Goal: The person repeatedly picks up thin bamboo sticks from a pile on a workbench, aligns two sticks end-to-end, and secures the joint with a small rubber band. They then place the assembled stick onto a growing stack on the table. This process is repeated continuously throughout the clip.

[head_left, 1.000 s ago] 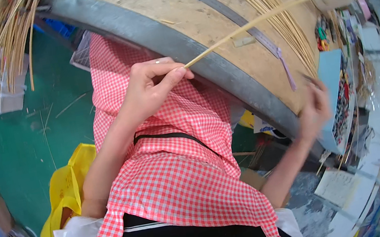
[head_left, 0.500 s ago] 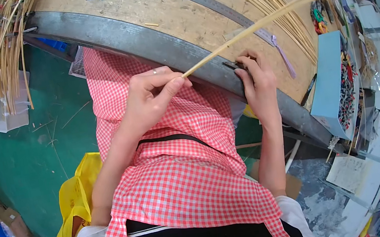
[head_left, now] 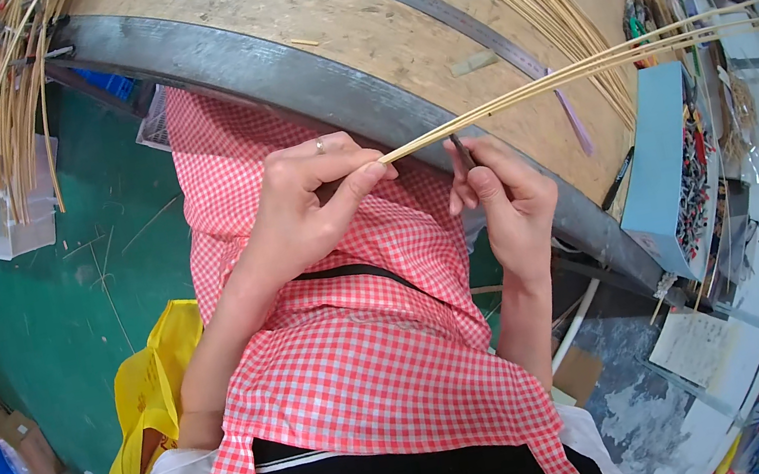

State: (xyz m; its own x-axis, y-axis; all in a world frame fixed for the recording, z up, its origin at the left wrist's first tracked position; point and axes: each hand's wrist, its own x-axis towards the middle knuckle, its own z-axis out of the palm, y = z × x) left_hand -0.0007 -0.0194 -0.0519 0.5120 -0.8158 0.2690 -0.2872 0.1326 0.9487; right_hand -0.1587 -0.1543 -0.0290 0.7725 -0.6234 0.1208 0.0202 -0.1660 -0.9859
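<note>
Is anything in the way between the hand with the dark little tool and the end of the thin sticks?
Nothing visible. The right hand holds the dark tool right beside the bamboo strips, whose end the left hand pinches above the checked apron.

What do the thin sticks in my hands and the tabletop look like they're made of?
Thin sticks: probably split bamboo or rattan, pale yellow, matte, slightly bowed. Tabletop: raw plywood or chipboard, speckled unfinished tan, with a dull grey metal edge band.
</note>
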